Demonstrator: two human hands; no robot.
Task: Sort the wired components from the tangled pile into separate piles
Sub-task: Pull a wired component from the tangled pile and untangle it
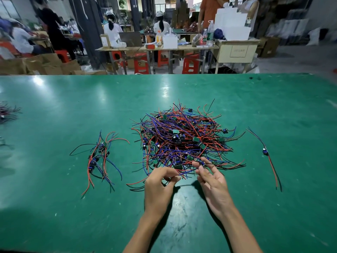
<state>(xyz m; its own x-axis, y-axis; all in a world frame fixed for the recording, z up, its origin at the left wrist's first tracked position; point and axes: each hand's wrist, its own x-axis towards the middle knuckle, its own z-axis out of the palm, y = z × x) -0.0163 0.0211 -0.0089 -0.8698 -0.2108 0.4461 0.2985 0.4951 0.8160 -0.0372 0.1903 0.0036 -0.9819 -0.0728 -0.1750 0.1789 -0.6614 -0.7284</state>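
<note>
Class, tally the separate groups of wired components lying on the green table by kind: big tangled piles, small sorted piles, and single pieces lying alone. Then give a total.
Big tangled pile: 1
Small sorted pile: 1
Single piece lying alone: 1
Bunch cut off at the left edge: 1
Total: 4

Both forearms bare, no sleeves in view. Left hand & right hand: no gloves, rings, watch.

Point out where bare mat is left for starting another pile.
Bare mat lies between the tangled pile and the single component at right, beyond the pile toward the far edge, and between the pile and the small left pile. It is crowded at the pile's near edge, where the left hand and right hand work.
</note>
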